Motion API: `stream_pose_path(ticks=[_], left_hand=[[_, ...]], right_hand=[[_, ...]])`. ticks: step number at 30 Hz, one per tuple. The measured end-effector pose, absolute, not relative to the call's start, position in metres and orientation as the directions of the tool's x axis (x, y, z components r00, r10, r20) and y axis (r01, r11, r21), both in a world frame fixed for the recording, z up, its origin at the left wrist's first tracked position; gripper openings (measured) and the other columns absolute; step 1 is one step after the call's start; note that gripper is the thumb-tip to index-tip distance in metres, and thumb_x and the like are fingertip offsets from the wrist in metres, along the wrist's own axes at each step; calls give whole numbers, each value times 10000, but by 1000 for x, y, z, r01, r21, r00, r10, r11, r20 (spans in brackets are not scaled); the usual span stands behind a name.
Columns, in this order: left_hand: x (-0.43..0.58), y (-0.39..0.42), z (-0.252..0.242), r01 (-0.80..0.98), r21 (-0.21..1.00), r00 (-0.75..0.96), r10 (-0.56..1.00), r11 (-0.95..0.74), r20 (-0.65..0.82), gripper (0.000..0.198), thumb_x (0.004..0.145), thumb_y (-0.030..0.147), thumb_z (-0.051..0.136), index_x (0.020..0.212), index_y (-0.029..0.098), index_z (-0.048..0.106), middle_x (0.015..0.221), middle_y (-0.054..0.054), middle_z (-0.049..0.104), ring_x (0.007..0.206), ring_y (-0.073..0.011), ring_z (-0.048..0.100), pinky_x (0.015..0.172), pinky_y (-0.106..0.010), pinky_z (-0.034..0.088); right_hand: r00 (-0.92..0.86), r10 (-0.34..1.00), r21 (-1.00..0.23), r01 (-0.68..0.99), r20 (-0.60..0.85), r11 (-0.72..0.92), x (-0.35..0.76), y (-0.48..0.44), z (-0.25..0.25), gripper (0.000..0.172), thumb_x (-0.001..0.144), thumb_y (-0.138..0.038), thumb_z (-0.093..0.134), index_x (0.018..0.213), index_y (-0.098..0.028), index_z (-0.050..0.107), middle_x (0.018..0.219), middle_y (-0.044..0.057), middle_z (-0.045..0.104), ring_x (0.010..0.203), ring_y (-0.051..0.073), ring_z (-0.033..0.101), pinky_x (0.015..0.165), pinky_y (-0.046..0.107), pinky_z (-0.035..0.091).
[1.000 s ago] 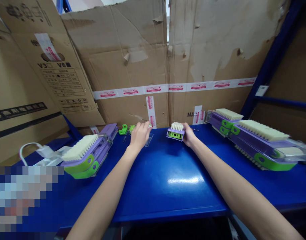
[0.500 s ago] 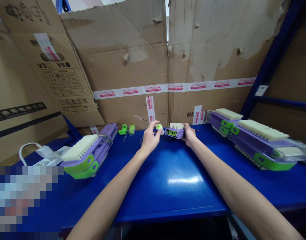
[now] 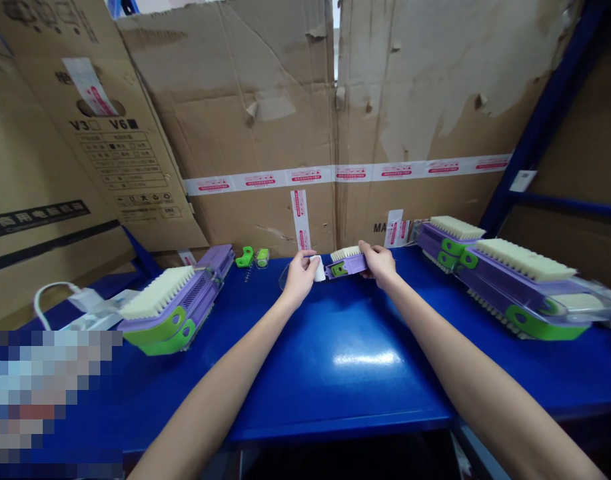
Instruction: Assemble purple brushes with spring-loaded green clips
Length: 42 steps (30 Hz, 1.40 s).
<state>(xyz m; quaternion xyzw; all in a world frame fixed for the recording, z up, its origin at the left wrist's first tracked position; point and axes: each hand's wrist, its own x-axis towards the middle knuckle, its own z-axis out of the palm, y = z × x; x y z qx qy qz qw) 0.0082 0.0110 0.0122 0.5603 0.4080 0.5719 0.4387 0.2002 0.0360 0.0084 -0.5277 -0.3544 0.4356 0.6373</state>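
Note:
My left hand (image 3: 300,275) pinches a small white ribbed cap (image 3: 317,268) between thumb and fingers, just left of a purple brush. That purple brush (image 3: 354,266) has cream bristles (image 3: 346,253) on top and a green part (image 3: 340,269) set in its open left end. Gripping its right end is my right hand (image 3: 378,263). A narrow gap separates the cap from the brush. Behind my left hand shows the edge of a clear plastic piece (image 3: 284,276); most of it is hidden.
On the blue table (image 3: 335,373) stand a purple-green brush (image 3: 172,303) at left and two more, a nearer one (image 3: 525,287) and a farther one (image 3: 450,243), at right. A green bracket (image 3: 244,257), a spring (image 3: 250,269) and a power strip (image 3: 102,313) lie leftward. Cardboard (image 3: 255,147) walls the back.
My left hand has turned the cap, so its ribbed side shows rather than its green-centred end. The brush in my right hand has swung, showing more of its purple side.

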Motion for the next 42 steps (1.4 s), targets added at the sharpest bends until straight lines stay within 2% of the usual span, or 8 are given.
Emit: stream_pose_path(ticks=[3, 8, 12, 15, 23, 28, 33, 42], left_hand=[[7, 10, 12, -40, 981, -26, 982, -190, 189, 281, 754, 339, 660, 946, 186, 522, 721, -6, 625, 655, -148, 623, 546, -228, 477], [6, 9, 11, 8, 999, -76, 996, -38, 38, 145, 797, 236, 604, 902, 172, 528, 654, 13, 588, 540, -118, 575, 504, -229, 471], [9, 11, 8, 27, 999, -104, 994, -33, 36, 85, 807, 193, 573, 878, 168, 533, 633, 21, 581, 509, -108, 561, 488, -213, 456], [11, 12, 8, 31, 998, -116, 992, -45, 48, 99, 793, 189, 588, 874, 163, 538, 608, 28, 579, 492, -100, 552, 485, -198, 442], [8, 11, 8, -36, 986, -44, 986, -166, 164, 211, 675, 222, 728, 784, 151, 562, 655, -11, 651, 554, -119, 607, 481, -185, 435], [4, 13, 5, -91, 984, -101, 984, -153, 144, 352, 599, 307, 801, 772, 146, 540, 719, -35, 663, 613, -136, 635, 542, -234, 505], [6, 8, 8, -164, 977, -46, 990, -136, 130, 395, 579, 326, 819, 762, 146, 518, 809, -55, 664, 718, -168, 655, 608, -308, 549], [8, 11, 5, -122, 964, 30, 970, -236, 241, 360, 567, 266, 800, 788, 154, 539, 801, -40, 660, 776, -169, 650, 684, -307, 539]], right_hand=[[416, 909, -1000, -9, 14, 20, 202, 34, 13, 316, 698, -478, 695, 730, -185, 579, 488, 3, 545, 357, 117, 480, 291, 241, 420], [414, 910, -984, 171, 19, -57, 211, 30, 22, 389, 707, -556, 657, 648, -178, 587, 451, 37, 522, 400, 171, 519, 354, 293, 432], [406, 900, -860, 504, 158, -76, 212, 28, 23, 445, 710, -613, 611, 581, -186, 615, 494, 74, 548, 675, 273, 637, 641, 378, 503], [454, 856, -796, 599, 249, -86, 209, 29, 18, 435, 729, -606, 572, 628, -189, 643, 645, 112, 634, 887, 311, 633, 799, 399, 463], [340, 881, -865, 483, 330, 138, 206, 38, -1, 429, 847, -510, 398, 638, -196, 604, 753, 75, 683, 812, 241, 609, 780, 312, 441], [490, 822, -861, 508, 290, 0, 204, 32, 6, 459, 872, -481, 345, 657, -189, 627, 790, 135, 691, 887, 282, 610, 836, 350, 432], [627, 758, -871, 459, 179, -174, 208, 29, 13, 445, 852, -448, 343, 678, -180, 653, 850, 189, 684, 947, 319, 614, 833, 383, 444], [693, 707, -877, 419, 141, -236, 213, 34, 11, 382, 794, -385, 400, 730, -167, 707, 851, 215, 688, 955, 341, 625, 799, 382, 464]])
